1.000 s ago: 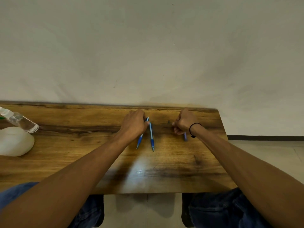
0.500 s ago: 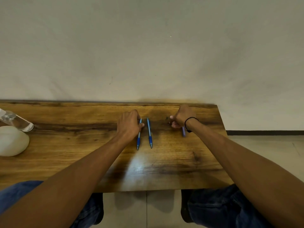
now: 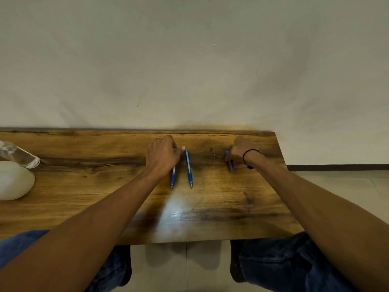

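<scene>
Two blue pens lie side by side on the wooden table (image 3: 221, 211), tips toward me. My left hand (image 3: 163, 155) rests with curled fingers over the top end of the left pen (image 3: 172, 179); its thumb tip touches the top of the second pen (image 3: 188, 168). Farther right, my right hand (image 3: 240, 151), with a black band at the wrist, grips a third blue pen (image 3: 231, 164), whose ends stick out above and below the fingers.
At the left edge a clear plastic bottle (image 3: 20, 158) lies on its side behind a white rounded object (image 3: 14, 180). The table backs onto a plain wall. Its right edge drops to a tiled floor. My knees in jeans show under the near edge.
The left pen swung from slanted to parallel with the second pen under my left hand. My right hand shifted its pen slightly right, and its top end now shows.
</scene>
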{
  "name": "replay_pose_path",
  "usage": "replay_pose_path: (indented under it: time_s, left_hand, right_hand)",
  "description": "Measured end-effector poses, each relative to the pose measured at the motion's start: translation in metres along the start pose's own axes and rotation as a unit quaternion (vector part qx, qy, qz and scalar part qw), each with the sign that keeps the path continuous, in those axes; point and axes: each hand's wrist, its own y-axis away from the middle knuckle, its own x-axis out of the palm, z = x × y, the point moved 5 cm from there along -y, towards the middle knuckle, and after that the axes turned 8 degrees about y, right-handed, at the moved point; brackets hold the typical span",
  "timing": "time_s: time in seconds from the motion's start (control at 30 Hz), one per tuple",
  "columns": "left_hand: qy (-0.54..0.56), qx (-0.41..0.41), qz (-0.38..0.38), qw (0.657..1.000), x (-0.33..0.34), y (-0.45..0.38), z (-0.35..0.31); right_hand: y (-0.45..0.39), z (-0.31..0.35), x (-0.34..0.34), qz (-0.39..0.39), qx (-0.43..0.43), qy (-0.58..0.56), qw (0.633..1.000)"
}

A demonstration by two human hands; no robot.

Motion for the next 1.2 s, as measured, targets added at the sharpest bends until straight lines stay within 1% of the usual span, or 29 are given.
replay_pose_path:
  time_s: [0.1,0.2,0.33,0.47,0.6,0.67,0.8,0.87,1.0,1.07,1.13,1.2]
  left_hand:
    - [0.061,0.014,0.006,0.998,-0.006,-0.006,-0.018]
    - [0.150,0.014,0.051,0.987,-0.008,-0.010,-0.041]
    - [0.285,-0.021,0.083,0.955,-0.006,-0.009,-0.055]
    - [0.356,-0.039,0.114,0.927,-0.007,-0.008,-0.058]
    - [0.361,-0.040,0.108,0.925,-0.011,-0.008,-0.062]
    - [0.368,-0.039,0.093,0.924,-0.012,-0.006,-0.064]
    - [0.409,-0.032,0.047,0.911,-0.018,-0.008,-0.066]
    - [0.403,-0.033,0.045,0.913,-0.021,-0.009,-0.065]
    - [0.341,-0.058,0.085,0.934,-0.006,-0.004,-0.061]
    - [0.286,-0.072,0.130,0.947,0.012,0.002,-0.058]
    - [0.242,-0.075,0.178,0.951,0.030,0.011,-0.055]
    - [0.217,-0.070,0.201,0.953,0.044,0.019,-0.055]
  right_hand:
    - [0.007,0.009,-0.012,-0.074,-0.041,0.031,0.996]
    - [0.022,0.026,-0.017,-0.137,-0.079,-0.009,0.987]
    - [0.042,0.049,-0.013,-0.202,-0.134,-0.050,0.969]
    - [0.052,0.056,-0.011,-0.231,-0.164,-0.066,0.957]
    - [0.060,0.056,-0.013,-0.253,-0.184,-0.062,0.948]
    - [0.061,0.056,-0.013,-0.263,-0.185,-0.060,0.945]
    - [0.063,0.052,-0.011,-0.269,-0.184,-0.057,0.944]
    - [0.064,0.050,-0.012,-0.272,-0.175,-0.059,0.944]
    - [0.061,0.042,-0.017,-0.278,-0.158,-0.064,0.945]
    - [0.061,0.040,-0.020,-0.281,-0.158,-0.064,0.944]
    - [0.061,0.039,-0.024,-0.288,-0.160,-0.061,0.942]
    - [0.060,0.038,-0.026,-0.291,-0.164,-0.061,0.940]
